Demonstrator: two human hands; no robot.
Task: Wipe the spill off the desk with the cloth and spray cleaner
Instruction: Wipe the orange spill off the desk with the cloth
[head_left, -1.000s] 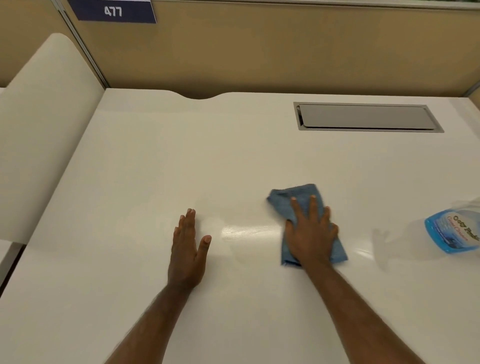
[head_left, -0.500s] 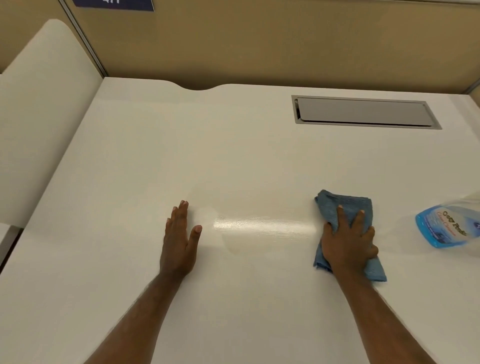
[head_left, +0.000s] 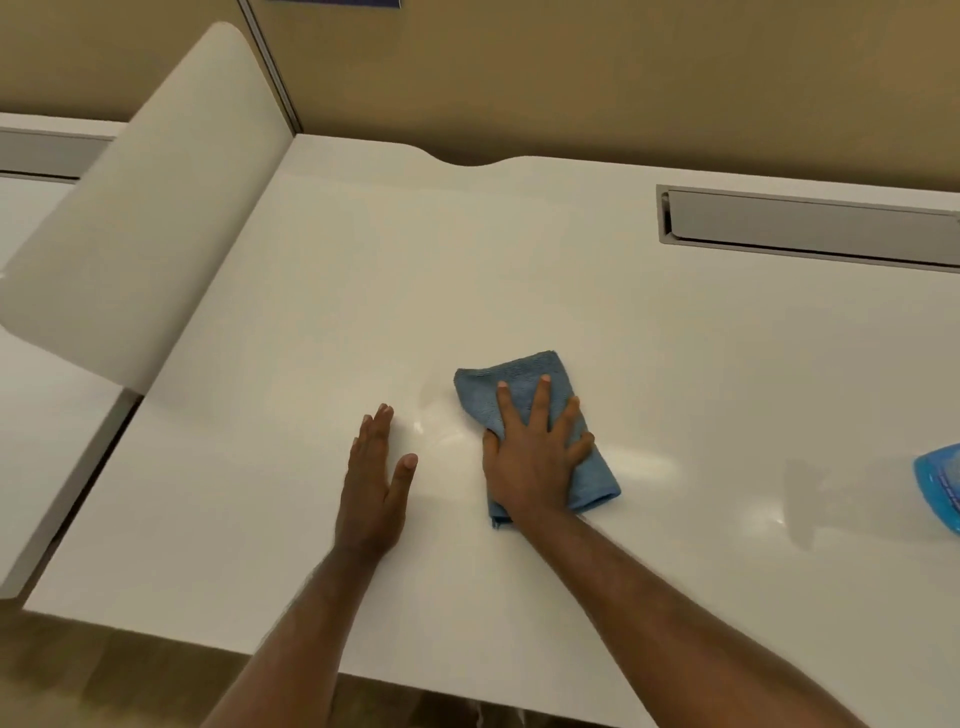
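Observation:
A folded blue cloth lies on the white desk near its middle. My right hand presses flat on the cloth, fingers spread over it. My left hand rests flat on the bare desk just left of the cloth, fingers together, holding nothing. A faint wet sheen shows between the two hands and to the right of the cloth. The spray cleaner bottle, clear with a blue label, lies at the right edge, mostly cut off.
A grey cable hatch is set into the desk at the back right. A white divider panel stands along the left side. A tan partition wall runs behind. The desk's front edge is near my forearms.
My right hand has slid the cloth back to the left, close to my left hand. The view has shifted, so the spray bottle now sits further out at the right edge.

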